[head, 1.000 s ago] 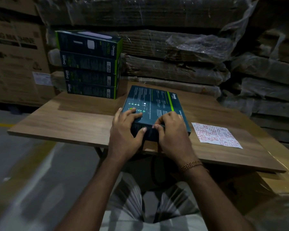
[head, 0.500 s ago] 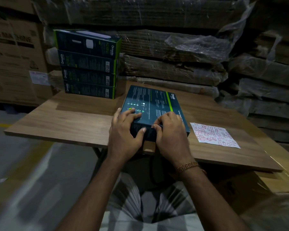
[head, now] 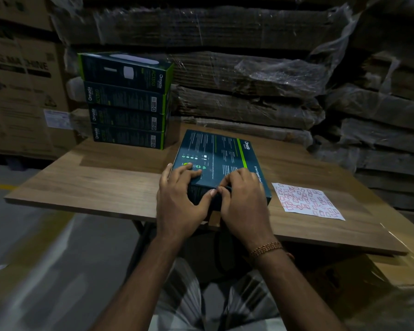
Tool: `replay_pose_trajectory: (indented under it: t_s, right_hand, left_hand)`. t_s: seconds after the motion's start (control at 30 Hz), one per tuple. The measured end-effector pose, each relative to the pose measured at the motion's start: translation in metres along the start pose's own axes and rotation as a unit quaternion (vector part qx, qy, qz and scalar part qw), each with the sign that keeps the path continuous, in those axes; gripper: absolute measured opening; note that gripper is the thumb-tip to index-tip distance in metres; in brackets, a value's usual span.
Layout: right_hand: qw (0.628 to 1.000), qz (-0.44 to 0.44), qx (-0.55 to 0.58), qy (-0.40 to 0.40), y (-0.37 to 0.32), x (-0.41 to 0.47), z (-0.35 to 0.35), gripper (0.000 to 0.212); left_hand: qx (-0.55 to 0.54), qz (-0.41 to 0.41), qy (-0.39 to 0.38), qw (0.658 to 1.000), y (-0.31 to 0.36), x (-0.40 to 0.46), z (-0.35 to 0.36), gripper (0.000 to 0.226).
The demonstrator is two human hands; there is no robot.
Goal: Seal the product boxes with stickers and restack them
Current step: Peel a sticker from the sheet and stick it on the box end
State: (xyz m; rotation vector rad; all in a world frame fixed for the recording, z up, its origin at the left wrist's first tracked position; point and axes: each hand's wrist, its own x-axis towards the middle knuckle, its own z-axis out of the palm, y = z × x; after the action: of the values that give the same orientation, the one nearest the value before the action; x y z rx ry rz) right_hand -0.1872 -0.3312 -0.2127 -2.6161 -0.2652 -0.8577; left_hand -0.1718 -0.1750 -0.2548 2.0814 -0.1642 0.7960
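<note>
A dark teal product box [head: 221, 156] with a green stripe lies flat on the wooden table [head: 101, 185], its near end at the table's front edge. My left hand [head: 181, 199] grips that near end, fingers on top and thumb on the front face. My right hand [head: 242, 199] has its fingers curled over the same edge, thumb and fingertips pressing at the seam beside my left thumb. Any sticker there is hidden by my fingers. A white sticker sheet [head: 307, 201] with several red stickers lies right of the box. A stack of several matching boxes [head: 126, 101] stands at the back left.
Plastic-wrapped flattened cardboard bundles [head: 249, 75] are piled behind and to the right of the table. Big brown cartons [head: 19, 87] stand at the left. A cardboard box [head: 397, 266] sits low at the right, beside the table. Grey floor lies at the lower left.
Both hands stay on the near end of the box. My thumbs have closed together at the front seam. The camera has shifted slightly.
</note>
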Motion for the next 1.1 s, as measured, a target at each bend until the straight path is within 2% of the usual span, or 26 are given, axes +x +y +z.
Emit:
replay_pose_trajectory:
  t_s: [0.47,0.67,1.1]
  right_hand:
    - [0.998,0.009,0.059,0.033,0.006,0.000,0.007,0.010]
    - [0.994,0.015,0.102,0.039,0.012,-0.001,0.009,0.025]
    - [0.992,-0.022,0.093,0.079,0.012,-0.005,0.007,0.027]
  left_hand:
    - [0.020,0.003,0.011,1.000,0.001,0.001,0.002,0.058]
    - [0.029,-0.007,0.010,0.999,0.004,0.000,0.003,0.062]
    - [0.055,-0.006,0.019,0.998,0.006,0.000,0.005,0.062]
